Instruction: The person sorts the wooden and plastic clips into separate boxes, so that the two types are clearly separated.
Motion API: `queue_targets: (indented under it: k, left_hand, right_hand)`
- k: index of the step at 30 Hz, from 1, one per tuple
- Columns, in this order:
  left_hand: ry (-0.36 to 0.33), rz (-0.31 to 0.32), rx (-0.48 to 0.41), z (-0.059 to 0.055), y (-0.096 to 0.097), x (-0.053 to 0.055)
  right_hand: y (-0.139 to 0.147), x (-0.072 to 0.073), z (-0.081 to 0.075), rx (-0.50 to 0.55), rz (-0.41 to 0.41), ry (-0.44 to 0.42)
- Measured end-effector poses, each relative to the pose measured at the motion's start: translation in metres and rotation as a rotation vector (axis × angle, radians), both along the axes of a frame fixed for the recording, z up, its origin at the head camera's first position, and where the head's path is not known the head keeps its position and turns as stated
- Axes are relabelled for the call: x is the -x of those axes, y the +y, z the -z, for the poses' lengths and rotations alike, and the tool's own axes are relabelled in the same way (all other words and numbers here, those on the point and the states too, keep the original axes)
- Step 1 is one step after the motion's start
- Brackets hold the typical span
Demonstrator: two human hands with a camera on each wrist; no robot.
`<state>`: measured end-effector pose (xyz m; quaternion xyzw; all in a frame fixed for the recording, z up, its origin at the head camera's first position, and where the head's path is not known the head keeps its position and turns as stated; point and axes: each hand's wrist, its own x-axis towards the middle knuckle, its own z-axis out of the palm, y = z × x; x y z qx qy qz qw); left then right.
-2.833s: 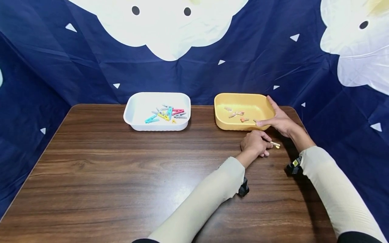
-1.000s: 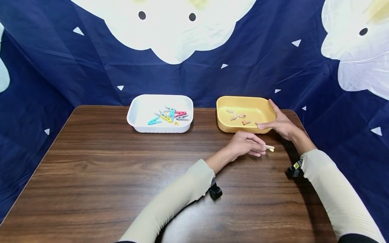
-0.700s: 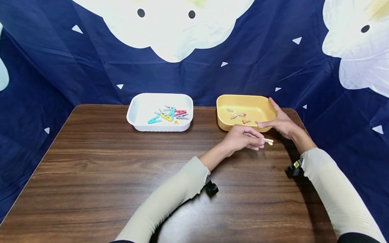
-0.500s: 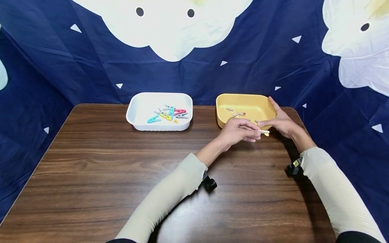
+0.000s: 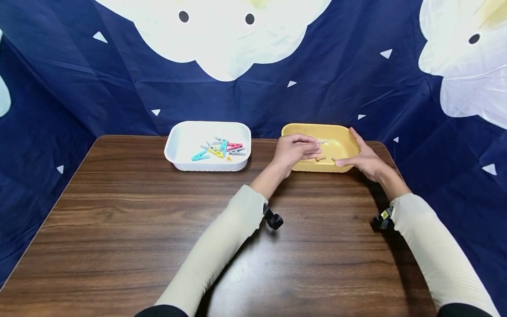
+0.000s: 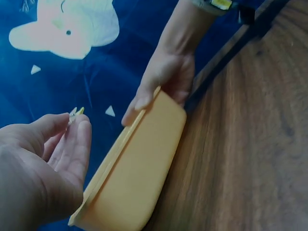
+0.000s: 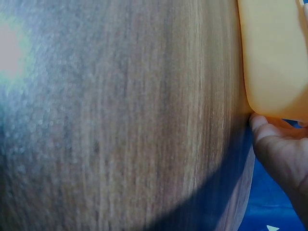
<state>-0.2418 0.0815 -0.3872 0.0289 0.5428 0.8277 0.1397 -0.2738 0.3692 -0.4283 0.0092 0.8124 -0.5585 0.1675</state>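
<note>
My left hand (image 5: 296, 150) is over the yellow bin (image 5: 330, 167). Thumb and fingertips pinch a small pale clothespin (image 5: 323, 142); a yellow bit on it shows in the left wrist view beside the fingertips (image 6: 83, 126). My right hand (image 5: 368, 162) grips the bin's right end, its thumb on the near rim and its fingers spread along the side. A small clothespin with an orange decoration (image 5: 320, 158) lies inside the bin, and another small piece sits near my right thumb. My left hand hides the bin's left part and what lies there.
To the left a white bin (image 5: 178, 159) holds several plastic clothespins (image 5: 223, 148) in turquoise, yellow, red and grey. Both bins stand at the far edge of the brown wooden table (image 5: 119, 220), before a dark blue curtain (image 5: 119, 88) with white cloud shapes.
My left hand lifts the small clothespin from the table right of centre and carries it left and away, over the yellow bin. My right hand stays on the bin's right end.
</note>
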Motion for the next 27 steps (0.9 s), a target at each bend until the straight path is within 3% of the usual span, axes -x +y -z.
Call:
queue_targets:
  k: [8,12,19,27]
  left_hand:
    - [-0.040,-0.099,0.016,0.006,0.002,0.017]
    - [-0.041,-0.115,0.027,0.004,0.008,0.021]
    - [-0.028,-0.087,0.056,0.001,0.012,0.018]
    - [0.005,-0.006,0.058,0.005,0.012,0.011]
  right_hand:
    - [-0.003,0.000,0.006,0.021,0.002,0.003]
    - [-0.005,0.000,0.007,0.025,-0.002,-0.006]
    - [-0.005,0.000,0.004,0.020,-0.003,0.000]
    - [0.000,0.001,0.001,0.003,-0.007,0.007]
